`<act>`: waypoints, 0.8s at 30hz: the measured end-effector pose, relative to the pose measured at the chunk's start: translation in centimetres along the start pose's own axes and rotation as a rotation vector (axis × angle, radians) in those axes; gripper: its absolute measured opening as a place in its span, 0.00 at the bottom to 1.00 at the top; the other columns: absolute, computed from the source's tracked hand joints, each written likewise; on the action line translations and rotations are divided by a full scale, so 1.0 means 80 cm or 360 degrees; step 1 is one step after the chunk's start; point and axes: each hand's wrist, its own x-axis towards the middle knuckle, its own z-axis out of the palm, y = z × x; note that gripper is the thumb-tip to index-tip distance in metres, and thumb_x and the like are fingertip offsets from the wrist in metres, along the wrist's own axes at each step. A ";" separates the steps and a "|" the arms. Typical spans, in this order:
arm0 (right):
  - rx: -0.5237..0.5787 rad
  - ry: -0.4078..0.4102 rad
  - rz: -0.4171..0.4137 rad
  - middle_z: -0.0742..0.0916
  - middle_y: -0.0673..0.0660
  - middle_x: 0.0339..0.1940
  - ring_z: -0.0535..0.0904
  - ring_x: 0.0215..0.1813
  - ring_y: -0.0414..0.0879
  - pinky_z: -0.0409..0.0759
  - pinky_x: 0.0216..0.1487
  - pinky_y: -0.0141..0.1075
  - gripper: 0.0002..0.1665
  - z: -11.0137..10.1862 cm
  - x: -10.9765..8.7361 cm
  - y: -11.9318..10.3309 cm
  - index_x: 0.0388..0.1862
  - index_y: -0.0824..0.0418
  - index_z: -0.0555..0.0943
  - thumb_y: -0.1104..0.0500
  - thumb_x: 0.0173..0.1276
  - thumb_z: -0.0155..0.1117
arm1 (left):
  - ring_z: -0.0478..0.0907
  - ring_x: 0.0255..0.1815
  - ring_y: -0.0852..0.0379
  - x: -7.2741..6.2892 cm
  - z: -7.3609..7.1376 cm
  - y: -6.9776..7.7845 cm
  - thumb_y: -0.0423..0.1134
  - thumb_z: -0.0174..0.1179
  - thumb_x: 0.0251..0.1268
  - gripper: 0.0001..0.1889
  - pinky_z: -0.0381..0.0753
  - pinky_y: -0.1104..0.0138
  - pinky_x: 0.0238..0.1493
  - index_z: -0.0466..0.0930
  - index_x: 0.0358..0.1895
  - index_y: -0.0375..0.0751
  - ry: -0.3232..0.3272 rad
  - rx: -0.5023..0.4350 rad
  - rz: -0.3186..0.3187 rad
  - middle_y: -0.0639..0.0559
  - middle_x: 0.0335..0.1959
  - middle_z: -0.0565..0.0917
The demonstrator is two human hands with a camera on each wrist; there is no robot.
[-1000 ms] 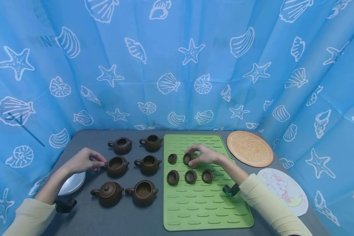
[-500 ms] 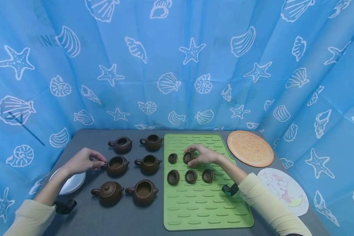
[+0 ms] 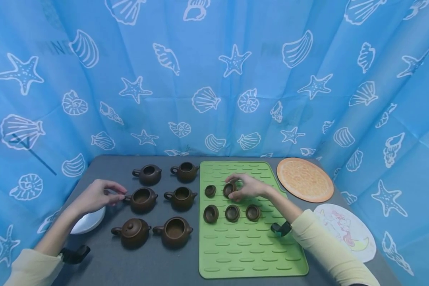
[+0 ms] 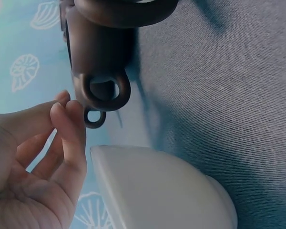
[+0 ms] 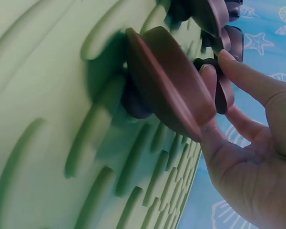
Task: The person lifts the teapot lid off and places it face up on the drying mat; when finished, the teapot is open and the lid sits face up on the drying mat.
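In the head view, my left hand [image 3: 98, 196] is at the handle of a dark brown teapot [image 3: 142, 200] in the middle of the left column. The left wrist view shows its fingertips [image 4: 69, 112] beside the teapot handle [image 4: 121, 100], with nothing through the ring. My right hand [image 3: 248, 186] pinches a small brown teapot lid [image 3: 229, 189] at its rim, on the green mat [image 3: 252, 250]. In the right wrist view, the fingers partly hide that lid [image 5: 223, 98]. A nearer lid [image 5: 174, 81] lies upside down on its knob.
Several other lidless teapots [image 3: 175, 232] stand in two columns; the front left teapot [image 3: 134, 232] wears its lid. More loose lids [image 3: 232, 213] lie on the mat. A white bowl [image 3: 89, 222] sits under the left forearm. Two round mats [image 3: 305, 179] lie at the right.
My left hand has drawn slightly left, showing more of the teapot handle. My right hand stays at the same lid. The view has shifted slightly.
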 end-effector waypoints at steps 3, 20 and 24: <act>0.0064 0.0000 0.0010 0.76 0.77 0.71 0.93 0.40 0.56 0.95 0.47 0.47 0.37 -0.004 -0.001 -0.002 0.77 0.71 0.70 0.65 0.74 0.74 | 0.91 0.44 0.48 -0.008 0.002 0.002 0.36 0.66 0.77 0.15 0.91 0.62 0.41 0.86 0.59 0.32 0.0010 -0.0017 0.0001 0.37 0.53 0.90; 0.0209 0.0193 -0.0154 0.78 0.76 0.69 0.91 0.43 0.63 0.93 0.47 0.53 0.30 0.004 -0.011 -0.046 0.74 0.67 0.75 0.63 0.77 0.71 | 0.88 0.43 0.52 -0.045 0.014 0.011 0.41 0.68 0.77 0.14 0.87 0.68 0.39 0.89 0.57 0.37 0.0025 -0.0010 0.0057 0.43 0.51 0.92; 0.0244 0.0208 -0.0208 0.81 0.71 0.66 0.91 0.43 0.66 0.94 0.47 0.52 0.28 0.017 -0.005 -0.066 0.72 0.66 0.77 0.64 0.76 0.71 | 0.88 0.39 0.53 -0.057 0.019 0.012 0.41 0.68 0.77 0.14 0.85 0.68 0.35 0.89 0.57 0.38 0.0024 -0.0003 0.0077 0.45 0.49 0.92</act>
